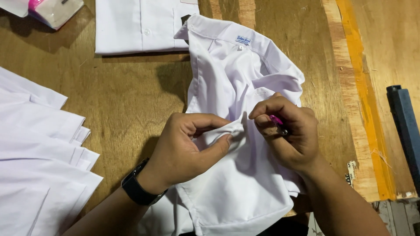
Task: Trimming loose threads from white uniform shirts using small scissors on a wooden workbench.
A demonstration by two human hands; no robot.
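A white shirt point(232, 78) lies crumpled on the wooden table point(127, 96), collar with a small blue label at the far end. My left hand point(186, 146) pinches a fold of the shirt's fabric between thumb and fingers; a black watch sits on that wrist. My right hand point(288, 133) is curled against the same fold, touching the cloth, and holds a small pink tool point(277, 121) between its fingers. Much of the tool is hidden by the fingers.
Several flat white fabric pieces point(39, 157) are stacked at the left. A folded white shirt point(140, 24) lies at the far edge, a pink-and-white packet point(54, 11) at the top left. A dark blue bar point(404, 126) stands right of the table's orange-edged side.
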